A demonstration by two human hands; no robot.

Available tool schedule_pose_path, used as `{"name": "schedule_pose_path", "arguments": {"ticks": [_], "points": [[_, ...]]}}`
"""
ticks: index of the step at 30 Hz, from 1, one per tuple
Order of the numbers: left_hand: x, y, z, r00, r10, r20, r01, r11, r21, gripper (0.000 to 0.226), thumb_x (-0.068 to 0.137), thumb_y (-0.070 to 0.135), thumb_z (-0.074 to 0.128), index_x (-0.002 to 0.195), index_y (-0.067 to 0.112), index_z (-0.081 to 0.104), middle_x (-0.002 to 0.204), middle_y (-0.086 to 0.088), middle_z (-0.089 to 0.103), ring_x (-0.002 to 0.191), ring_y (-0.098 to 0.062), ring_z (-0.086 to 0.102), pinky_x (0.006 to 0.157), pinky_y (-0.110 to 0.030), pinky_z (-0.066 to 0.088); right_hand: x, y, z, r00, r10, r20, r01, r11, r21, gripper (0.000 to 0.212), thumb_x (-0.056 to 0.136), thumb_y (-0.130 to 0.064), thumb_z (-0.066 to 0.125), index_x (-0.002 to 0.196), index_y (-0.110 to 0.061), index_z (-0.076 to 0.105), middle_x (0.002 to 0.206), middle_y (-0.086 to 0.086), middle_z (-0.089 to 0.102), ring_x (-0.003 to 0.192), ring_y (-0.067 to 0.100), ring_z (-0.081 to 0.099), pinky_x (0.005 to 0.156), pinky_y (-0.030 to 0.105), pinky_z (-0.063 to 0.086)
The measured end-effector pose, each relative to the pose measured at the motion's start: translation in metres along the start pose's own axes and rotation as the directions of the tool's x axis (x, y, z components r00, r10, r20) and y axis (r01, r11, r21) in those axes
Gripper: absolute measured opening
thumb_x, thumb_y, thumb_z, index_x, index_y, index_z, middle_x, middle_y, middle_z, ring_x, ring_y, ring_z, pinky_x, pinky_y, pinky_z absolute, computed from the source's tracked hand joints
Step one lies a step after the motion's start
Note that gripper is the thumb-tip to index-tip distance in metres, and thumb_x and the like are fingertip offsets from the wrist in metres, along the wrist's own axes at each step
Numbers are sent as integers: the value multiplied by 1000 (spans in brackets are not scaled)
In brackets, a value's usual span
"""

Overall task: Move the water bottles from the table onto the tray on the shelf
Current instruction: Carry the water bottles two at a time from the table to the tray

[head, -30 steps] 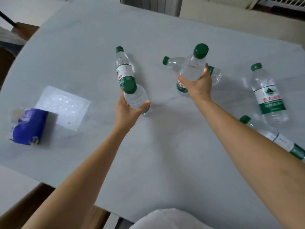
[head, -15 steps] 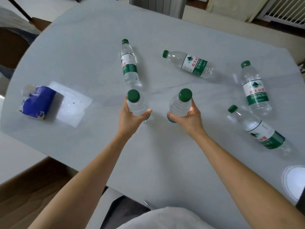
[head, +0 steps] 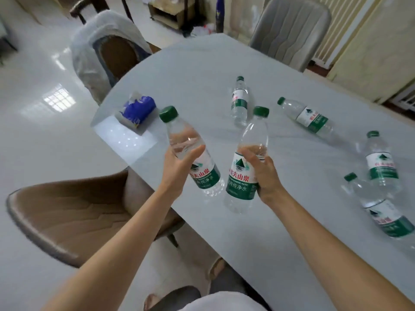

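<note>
Head view:
Left hand [head: 177, 169]: grips left bottle [head: 190, 151], lifted above the table [head: 202, 70].
Right hand [head: 265, 176]: grips right bottle [head: 247, 167], lifted too.
Other bottles: four lie on the table, one [head: 239, 101] farthest back.
Tissue pack [head: 137, 111]: near the table's left edge.

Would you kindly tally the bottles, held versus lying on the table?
Held bottles: 2
Bottles lying on the table: 4
Total: 6
</note>
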State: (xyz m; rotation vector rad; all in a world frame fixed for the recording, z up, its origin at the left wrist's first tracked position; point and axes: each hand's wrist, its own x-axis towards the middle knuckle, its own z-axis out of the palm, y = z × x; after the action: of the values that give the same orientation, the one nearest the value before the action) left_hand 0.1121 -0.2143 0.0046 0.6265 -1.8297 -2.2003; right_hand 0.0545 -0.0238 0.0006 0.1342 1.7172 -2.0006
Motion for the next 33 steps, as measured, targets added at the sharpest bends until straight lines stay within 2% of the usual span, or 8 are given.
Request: {"name": "schedule_pose_path", "arguments": {"ticks": [4,8,12,16,21,26,28,33], "points": [[-48,37,-82,994,80,-74,-92,981,-170,45,70,31,74,110,15,60,101,-11,69,101,-33,65,93,-50,51,-36,-6,88,961,5,275,-10,1000,18,41,65,-42,74,93,-14,61,77,7,62,70,25,63,64,32,57],[-119,58,-184,978,165,-129,-190,958,-215,46,77,31,70,114,8,55,95,-8,71,92,-23,69,82,-38,56,-88,18,186,902,-30,431,51,998,-38,57,54,-53,82,94,-16,65,79,9,65,69,24,66,66,34,58],[-187,73,-290,935,191,-298,-238,963,-128,72,56,62,80,109,18,61,94,-6,73,87,-22,71,74,-35,57,-136,57,286,840,-2,543,55,995,-83,77,46,-63,84,102,-14,64,84,12,70,72,27,68,67,36,58],[-243,83,-385,883,137,-450,-205,973,-106,84,42,77,76,104,22,63,90,-5,74,79,-21,72,68,-31,57,-176,86,385,772,63,632,12,993,-114,57,62,-49,80,104,-14,63,85,12,67,73,27,66,70,37,56],[-279,79,-482,771,90,-630,-222,966,-135,78,49,73,75,104,18,65,85,-7,72,74,-22,70,63,-30,57,-194,117,492,683,139,717,8,980,-199,59,71,-44,72,117,-10,56,83,4,70,73,22,68,70,36,55],[-275,72,-567,663,10,-748,-233,953,-194,23,91,37,59,97,16,62,75,-3,70,68,-21,68,64,-32,58,-183,145,596,600,198,775,39,961,-275,71,61,-52,77,115,-10,57,84,5,68,74,20,68,69,37,56],[-262,72,-608,636,3,-771,-236,953,-190,24,91,36,60,100,13,61,73,0,71,67,-17,69,68,-34,58,-170,156,642,576,213,789,40,957,-287,78,56,-53,80,116,-9,58,82,7,67,73,23,67,69,38,57],[-203,96,-715,558,-5,-830,-257,950,-178,43,79,44,66,105,10,62,78,-4,72,65,-19,68,64,-32,57,-121,170,770,537,264,801,15,947,-322,48,71,-43,69,108,-15,60,79,8,68,70,25,67,66,38,57]]}}
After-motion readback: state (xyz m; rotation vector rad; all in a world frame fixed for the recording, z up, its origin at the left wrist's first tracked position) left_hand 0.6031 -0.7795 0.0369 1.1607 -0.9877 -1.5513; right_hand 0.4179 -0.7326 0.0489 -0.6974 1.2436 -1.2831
